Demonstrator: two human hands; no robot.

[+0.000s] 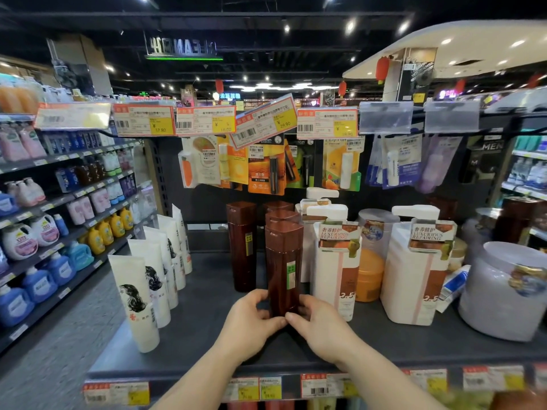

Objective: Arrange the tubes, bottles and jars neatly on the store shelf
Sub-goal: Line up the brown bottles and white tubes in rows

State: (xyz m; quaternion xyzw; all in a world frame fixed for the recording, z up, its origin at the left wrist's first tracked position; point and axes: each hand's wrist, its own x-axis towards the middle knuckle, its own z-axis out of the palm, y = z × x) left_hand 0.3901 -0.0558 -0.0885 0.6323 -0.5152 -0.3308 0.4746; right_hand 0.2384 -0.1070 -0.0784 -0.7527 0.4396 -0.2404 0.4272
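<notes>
Nearest to you are your two forearms, which reach over the front edge of the shelf (207, 344). Your left hand (251, 321) and your right hand (321, 327) both have the fingers curled around the foot of the front brown bottle (284, 267), one on each side, and the thumbs almost meet in front of it. The bottle stands upright on the shelf, between your hands, first in a row of similar bottles behind it.

I judge it as stiff plastic, smooth and a little slippery, rather heavy if full, and tall enough to tip. Holding it low is good for sliding; for lifting, take it at the middle. To the left of your left hand stand the white tubes (139, 294); just beside your right hand is a white pump bottle (334, 270).
</notes>
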